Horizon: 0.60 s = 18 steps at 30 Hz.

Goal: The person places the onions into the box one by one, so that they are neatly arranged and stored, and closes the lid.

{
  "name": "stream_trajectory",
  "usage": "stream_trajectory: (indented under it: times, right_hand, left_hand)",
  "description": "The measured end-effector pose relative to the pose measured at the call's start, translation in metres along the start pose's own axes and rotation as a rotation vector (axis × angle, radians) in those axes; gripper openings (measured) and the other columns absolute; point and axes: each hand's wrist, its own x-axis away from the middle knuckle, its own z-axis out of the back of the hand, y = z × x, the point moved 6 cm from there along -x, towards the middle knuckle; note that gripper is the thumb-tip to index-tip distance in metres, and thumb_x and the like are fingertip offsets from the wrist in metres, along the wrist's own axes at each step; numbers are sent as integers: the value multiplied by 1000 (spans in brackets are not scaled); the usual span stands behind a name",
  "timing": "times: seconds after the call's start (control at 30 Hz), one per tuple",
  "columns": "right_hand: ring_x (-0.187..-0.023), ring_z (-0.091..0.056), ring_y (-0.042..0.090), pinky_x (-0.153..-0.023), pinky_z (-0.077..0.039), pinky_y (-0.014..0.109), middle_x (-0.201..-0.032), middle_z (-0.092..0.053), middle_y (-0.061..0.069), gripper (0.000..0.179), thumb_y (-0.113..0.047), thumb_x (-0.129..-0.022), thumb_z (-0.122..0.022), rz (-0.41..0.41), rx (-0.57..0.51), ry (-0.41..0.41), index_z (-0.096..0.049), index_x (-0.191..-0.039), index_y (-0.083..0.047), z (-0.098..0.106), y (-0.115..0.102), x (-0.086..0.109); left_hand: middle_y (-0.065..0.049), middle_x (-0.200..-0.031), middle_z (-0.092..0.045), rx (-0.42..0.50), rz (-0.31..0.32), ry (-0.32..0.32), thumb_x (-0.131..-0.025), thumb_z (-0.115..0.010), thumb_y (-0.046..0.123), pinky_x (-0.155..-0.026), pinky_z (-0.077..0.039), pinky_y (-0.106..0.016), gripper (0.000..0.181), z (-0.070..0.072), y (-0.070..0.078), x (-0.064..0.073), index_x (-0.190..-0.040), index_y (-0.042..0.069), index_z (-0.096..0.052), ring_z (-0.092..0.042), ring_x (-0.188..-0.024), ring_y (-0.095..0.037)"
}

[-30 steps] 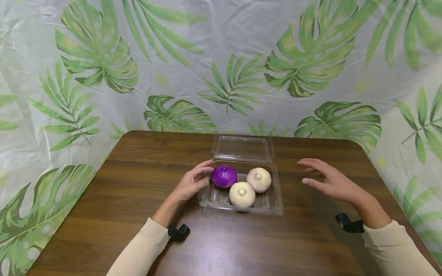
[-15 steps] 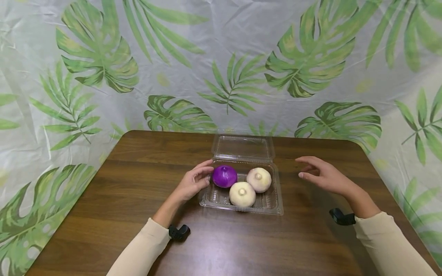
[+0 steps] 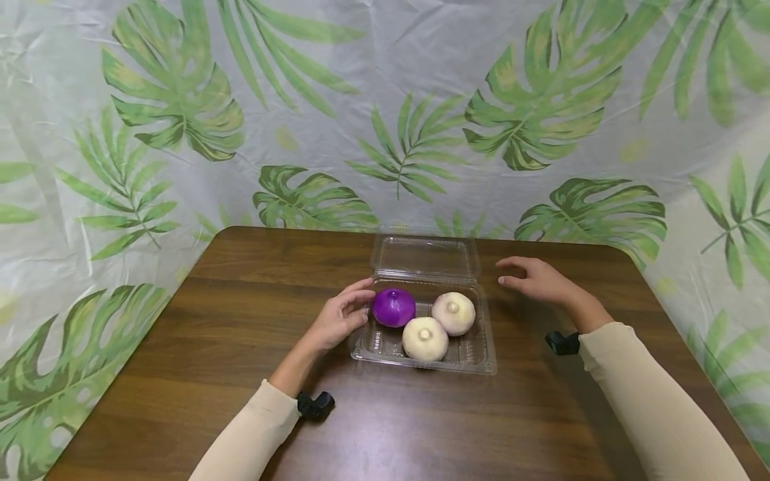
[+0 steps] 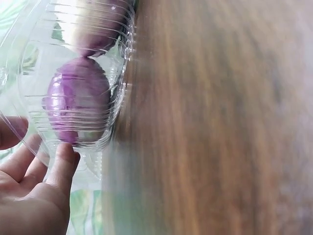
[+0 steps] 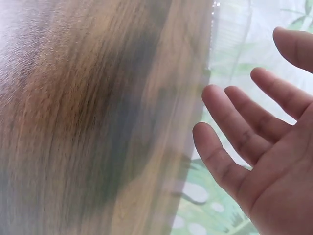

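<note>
A clear plastic clamshell container (image 3: 487,361) lies on the table with its lid (image 3: 426,257) folded back. Inside sit a glossy purple turnip-like vegetable (image 3: 394,307) at the left, a white turnip (image 3: 425,339) in front and another white turnip (image 3: 454,313) at the right. My left hand (image 3: 338,319) rests its fingertips at the container's left side, fingers loosely bent, beside the purple one; in the left wrist view its fingers (image 4: 61,169) lie against the ribbed wall. Holding nothing, my right hand (image 3: 541,280) hovers right of the container with fingers spread (image 5: 234,117).
A dark brown wooden table (image 3: 240,374) carries everything. Behind it hangs a pale cloth (image 3: 385,133) with green leaf prints. Black wrist cameras sit on the left wrist (image 3: 315,406) and the right wrist (image 3: 562,343).
My right hand has moved left and away from me, nearer the container's right side. The left hand, container and vegetables keep their places.
</note>
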Motion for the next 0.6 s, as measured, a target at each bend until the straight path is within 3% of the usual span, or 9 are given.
stream_trajectory:
  times: [0.13,0.4,0.5,0.6]
  right_hand:
    - [-132,-45,50,-99,-47,58,-149,-44,28,56,-34,-102,-51,-38,-45,-18,-43,-146,0,-1,6,-9]
    - [-127,-55,45,-101,-48,55,-149,-43,30,61,-37,-104,-47,-129,-232,-52,-35,-150,1,-5,19,-28]
    - [-131,-53,44,-102,-49,53,-152,-39,30,63,-40,-104,-46,-152,-251,-69,-33,-152,0,-8,22,-35]
    - [-131,-52,44,-103,-49,52,-153,-38,30,62,-40,-104,-45,-153,-264,-73,-34,-152,-2,-11,20,-42]
  left_hand:
    - [-24,-158,-34,-4,15,3,-81,-54,-12,-113,-40,-48,47,-1,1,-1,-128,-17,-54,-45,-137,-47]
    - [-23,-158,-34,-28,23,14,-80,-54,-14,-110,-42,-53,49,-4,4,-1,-129,-15,-54,-47,-134,-48]
    - [-23,-157,-36,-61,17,16,-80,-56,-12,-109,-43,-55,48,-3,5,-1,-128,-13,-56,-47,-135,-46]
    - [-22,-155,-40,-133,4,61,-80,-59,-10,-111,-41,-57,46,5,8,-3,-127,-9,-60,-46,-137,-44]
